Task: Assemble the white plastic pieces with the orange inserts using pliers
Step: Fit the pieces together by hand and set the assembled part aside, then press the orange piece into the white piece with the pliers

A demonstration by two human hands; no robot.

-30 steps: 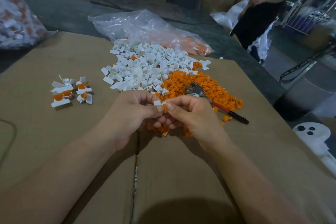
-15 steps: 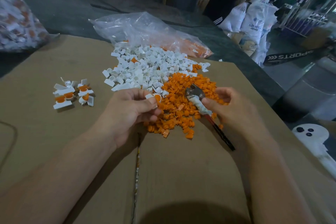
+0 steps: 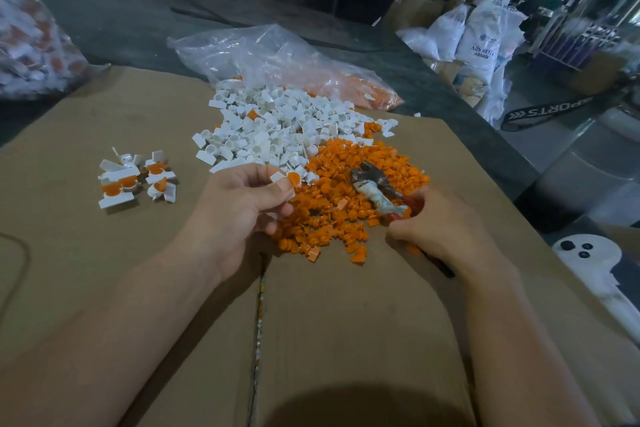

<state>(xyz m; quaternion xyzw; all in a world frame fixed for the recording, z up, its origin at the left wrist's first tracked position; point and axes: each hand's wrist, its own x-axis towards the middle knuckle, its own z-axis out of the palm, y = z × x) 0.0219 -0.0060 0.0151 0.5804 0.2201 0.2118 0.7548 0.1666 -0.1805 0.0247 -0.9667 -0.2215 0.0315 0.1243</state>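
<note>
Left hand [image 3: 242,208] pinches a white piece [image 3: 278,177] with orange insert [image 3: 294,179]; to its right, right hand [image 3: 440,222] grips pliers [image 3: 375,189] angled up-left.

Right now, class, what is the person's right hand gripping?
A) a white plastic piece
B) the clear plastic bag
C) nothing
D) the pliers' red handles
D: the right hand curls round the red handles of the pliers, whose head lies on the orange inserts; the left hand pinches the white piece.
</note>
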